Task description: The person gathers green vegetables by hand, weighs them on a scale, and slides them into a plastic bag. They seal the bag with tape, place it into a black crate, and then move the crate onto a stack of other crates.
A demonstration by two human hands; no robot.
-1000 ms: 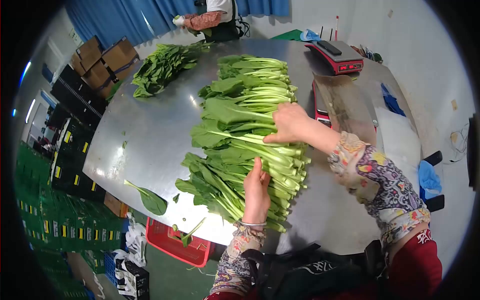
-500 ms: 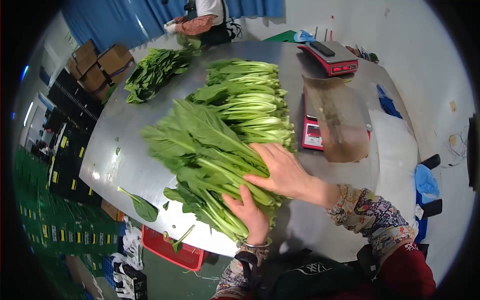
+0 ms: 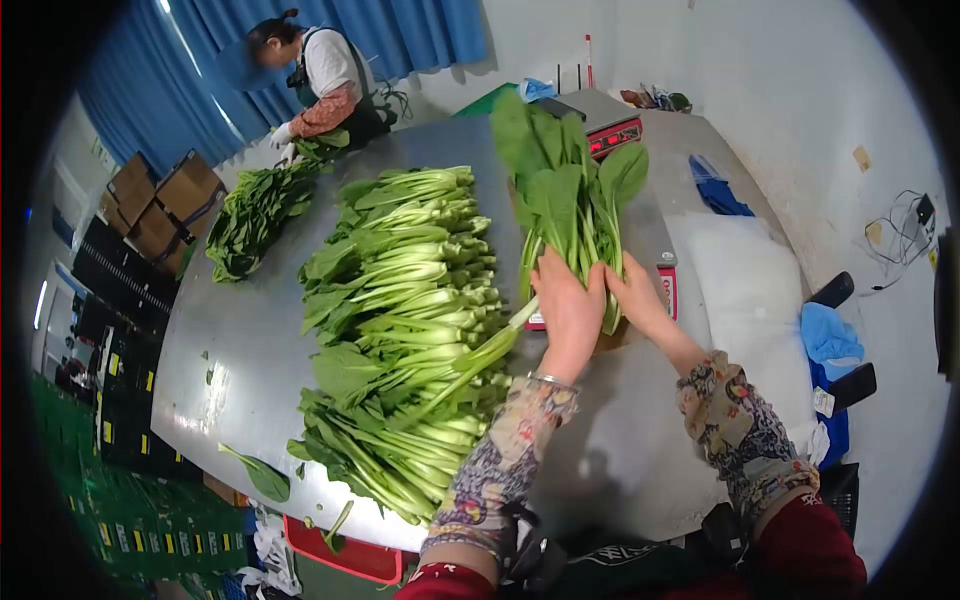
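My left hand (image 3: 572, 312) and my right hand (image 3: 638, 298) are closed around the stems of a bunch of leafy greens (image 3: 563, 195), one from each side. The leaves point away from me, above the near red scale (image 3: 667, 290), which is mostly covered. One loose stalk (image 3: 490, 350) slants from beside my left hand down to the long row of greens (image 3: 400, 300). That row lies on the metal table, with its pale stem ends facing right.
Across the metal table (image 3: 240, 350), a co-worker (image 3: 335, 75) handles a leafy pile (image 3: 255, 215). A second red scale (image 3: 615, 135) stands at the back. Blue cloth (image 3: 715, 185) lies right; a red basket (image 3: 345, 555) sits below the front edge.
Both hands have moved right and away from the row, and now hold a bunch over the near scale. The view has shifted, showing more of the co-worker.
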